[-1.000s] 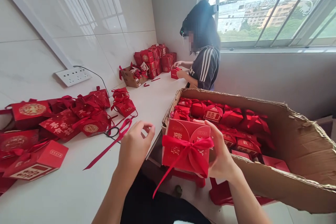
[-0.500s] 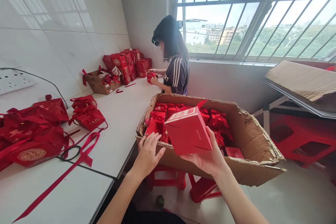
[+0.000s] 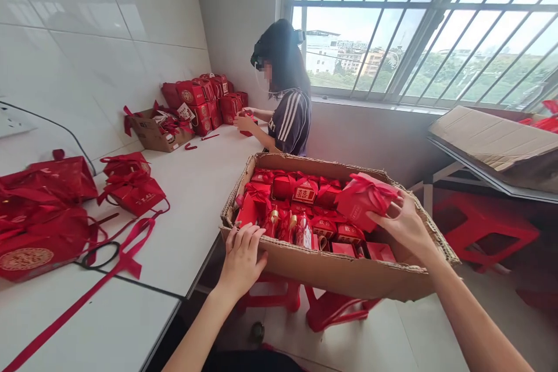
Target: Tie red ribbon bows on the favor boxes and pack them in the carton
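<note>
In the head view, a red gift box topped with a ribbon bow is held in my right hand, its fingers closed around the bow side. The gift box is tilted and hangs over the right part of a large cardboard box. Rows of similar red gift boxes with bows fill much of that carton. My left hand lies on the carton's near left rim, fingers stretched over the edge and nothing held. Small bottles with gold caps stand among the gift boxes nearby.
Scissors, red ribbon and red gift bags lie on the white table at left. A co-worker handles a red box at the far end. Red stools stand under the carton.
My right hand has moved right with the gift box and turned it, so the bow now shows. The left hand has stayed by the rim. The view has shifted slightly.
</note>
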`<action>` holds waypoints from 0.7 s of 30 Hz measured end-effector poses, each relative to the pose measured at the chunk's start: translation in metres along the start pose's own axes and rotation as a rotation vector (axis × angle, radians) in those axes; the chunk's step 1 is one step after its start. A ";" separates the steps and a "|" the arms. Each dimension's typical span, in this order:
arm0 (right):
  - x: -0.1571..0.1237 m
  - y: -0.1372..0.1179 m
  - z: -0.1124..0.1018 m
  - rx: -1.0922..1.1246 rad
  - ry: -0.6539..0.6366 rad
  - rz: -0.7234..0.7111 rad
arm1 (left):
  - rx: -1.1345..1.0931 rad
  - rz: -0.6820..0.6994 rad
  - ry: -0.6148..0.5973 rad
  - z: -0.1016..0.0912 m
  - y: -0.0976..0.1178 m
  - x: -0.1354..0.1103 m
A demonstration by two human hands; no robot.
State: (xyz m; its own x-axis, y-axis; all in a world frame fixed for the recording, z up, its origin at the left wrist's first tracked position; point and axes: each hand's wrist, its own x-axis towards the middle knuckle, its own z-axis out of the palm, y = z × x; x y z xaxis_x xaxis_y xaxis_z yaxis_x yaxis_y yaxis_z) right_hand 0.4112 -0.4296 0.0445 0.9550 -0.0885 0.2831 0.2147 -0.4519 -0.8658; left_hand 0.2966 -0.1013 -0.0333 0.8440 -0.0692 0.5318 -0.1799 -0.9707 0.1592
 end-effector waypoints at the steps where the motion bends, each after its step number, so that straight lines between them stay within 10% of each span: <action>1: 0.003 -0.002 -0.001 0.166 -0.065 0.136 | 0.005 0.006 0.005 0.001 0.000 0.000; 4: -0.003 -0.021 0.008 0.668 -0.255 0.418 | 0.020 0.029 0.022 0.002 -0.003 -0.001; 9: -0.038 -0.060 0.038 0.934 -0.493 0.327 | 0.044 0.057 0.045 0.005 -0.007 -0.003; 13: -0.049 -0.059 0.049 0.895 -0.581 0.311 | 0.028 0.052 0.047 0.004 -0.004 -0.004; 21: 0.022 -0.003 0.084 0.250 -0.250 -0.120 | -0.058 -0.029 0.023 0.001 0.004 -0.004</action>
State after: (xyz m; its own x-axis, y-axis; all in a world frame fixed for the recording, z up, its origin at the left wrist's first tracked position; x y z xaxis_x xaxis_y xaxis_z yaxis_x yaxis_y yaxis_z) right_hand 0.4488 -0.3556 0.0181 0.9337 0.1859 0.3059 0.3422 -0.2123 -0.9153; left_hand 0.2931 -0.1056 -0.0359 0.8373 -0.0355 0.5456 -0.1852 -0.9573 0.2219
